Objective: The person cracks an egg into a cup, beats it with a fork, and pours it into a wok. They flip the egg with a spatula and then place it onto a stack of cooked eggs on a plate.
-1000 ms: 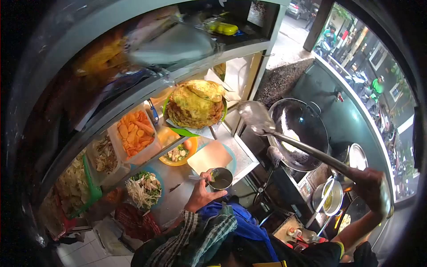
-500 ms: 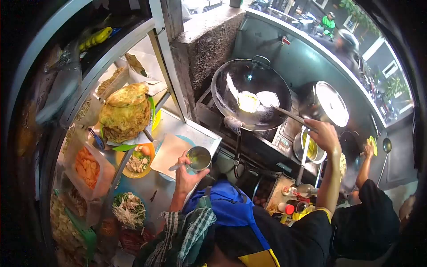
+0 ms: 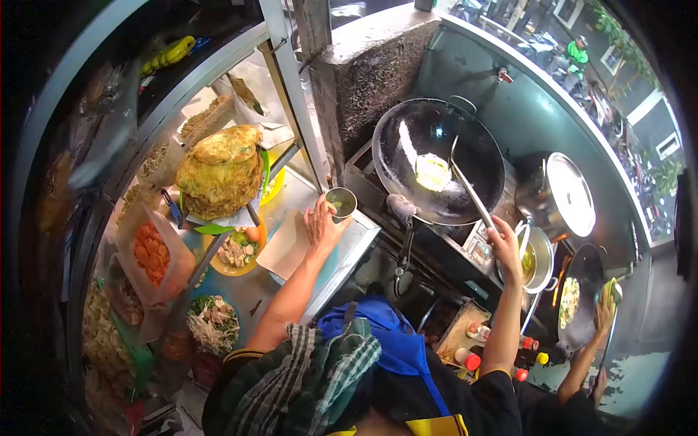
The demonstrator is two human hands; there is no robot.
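Note:
My left hand (image 3: pixel 323 225) is closed round a small metal cup (image 3: pixel 341 203) over the far corner of the counter. Beneath that arm lie a sheet of brown paper (image 3: pixel 286 247) and a blue plate (image 3: pixel 329 270). In my right hand (image 3: pixel 505 248) is the handle of a wok spatula (image 3: pixel 471 195). Its blade is turned edge-on inside the large dark wok (image 3: pixel 476 131), just right of a frying egg (image 3: pixel 433 172). A white streak runs up the wok's wall from the egg.
Right of the wok stand a lidded pot (image 3: pixel 534 190) and a pan of yellow oil (image 3: pixel 538 251). Another person's hand (image 3: pixel 603 316) is by a second wok (image 3: pixel 582 327). Sauce bottles (image 3: pixel 471 357) stand near my right arm. Stacked omelettes (image 3: pixel 222 174) and orange pieces (image 3: pixel 150 254) fill the left side.
My left hand has carried the cup forward to the counter's far corner. The spatula blade has turned from flat to edge-on and moved up from beside the egg. The view has shifted slightly.

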